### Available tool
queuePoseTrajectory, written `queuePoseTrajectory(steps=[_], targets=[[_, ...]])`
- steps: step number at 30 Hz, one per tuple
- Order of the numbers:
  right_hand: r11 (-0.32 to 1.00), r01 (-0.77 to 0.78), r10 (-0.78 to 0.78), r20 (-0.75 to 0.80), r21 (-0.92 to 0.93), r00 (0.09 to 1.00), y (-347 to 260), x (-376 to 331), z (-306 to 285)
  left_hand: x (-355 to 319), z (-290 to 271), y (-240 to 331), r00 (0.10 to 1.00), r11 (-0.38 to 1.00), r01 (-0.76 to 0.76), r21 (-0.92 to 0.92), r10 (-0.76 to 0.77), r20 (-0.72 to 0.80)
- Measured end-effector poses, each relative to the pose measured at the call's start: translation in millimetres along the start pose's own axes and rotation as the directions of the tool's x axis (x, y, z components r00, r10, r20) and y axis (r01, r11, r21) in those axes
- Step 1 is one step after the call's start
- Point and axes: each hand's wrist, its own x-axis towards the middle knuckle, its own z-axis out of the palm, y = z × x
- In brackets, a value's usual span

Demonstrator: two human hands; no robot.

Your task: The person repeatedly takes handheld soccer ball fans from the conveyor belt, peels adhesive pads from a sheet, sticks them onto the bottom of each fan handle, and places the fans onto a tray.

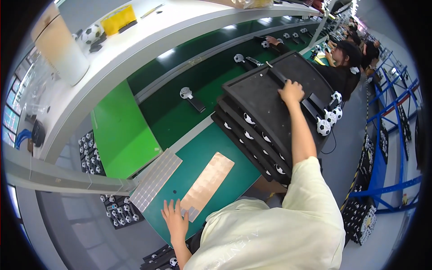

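My left hand (174, 221) lies on the green tabletop (234, 139) with its fingers spread, holding nothing. Its fingertips are beside a tan backing sheet (209, 180) with a few grey labels at the near end. A second sheet, covered in silvery rectangles (157, 180), lies to the left. My right hand (291, 92) reaches over the top black tray (252, 96) of a stack, fingers curled round the near end of a long black piece (276, 75). To the right on that tray are several black-handled devices with soccer-ball heads (323, 127).
Beyond the table runs a green conveyor (162, 108), carrying a ball-headed device (192, 100). A bright green board (121, 135) is at left. Overhead, a white shelf (148, 33) holds a yellow bin (118, 20). Co-workers (346, 58) sit along the line; blue racks (391, 189) stand right.
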Motion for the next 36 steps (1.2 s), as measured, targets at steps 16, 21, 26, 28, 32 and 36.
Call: queuePoseTrajectory(steps=[16, 21, 26, 28, 32, 36], targets=[[0.070, -0.563, -0.935, 0.251, 0.823, 0.250, -75, -258, -72, 0, -37, 49, 0.945, -0.006, -0.199, -0.980, -0.267, -0.190], [0.387, -0.814, -0.921, 0.227, 0.433, -0.317, -149, -381, -52, -30, -44, 22, 0.843, -0.366, -0.370, -0.854, -0.519, -0.143], [0.409, 0.208, -0.884, 0.442, 0.889, -0.153, -160, -449, 69, -57, -36, -2, 0.480, 0.150, -0.481, -0.864, -0.779, -0.403], [0.249, 0.408, -0.961, 0.275, 0.878, -0.007, -153, -465, 72, -66, -39, -3, 0.408, 0.230, -0.483, -0.845, -0.794, -0.450], [0.161, 0.517, -0.987, 0.128, 0.841, 0.100, -148, -480, 76, -73, -43, 0, 0.364, 0.175, -0.515, -0.839, -0.842, -0.398], [0.191, 0.506, -0.981, 0.142, 0.841, 0.134, -150, -481, 75, -70, -43, 3, 0.366, 0.129, -0.526, -0.840, -0.858, -0.361]])
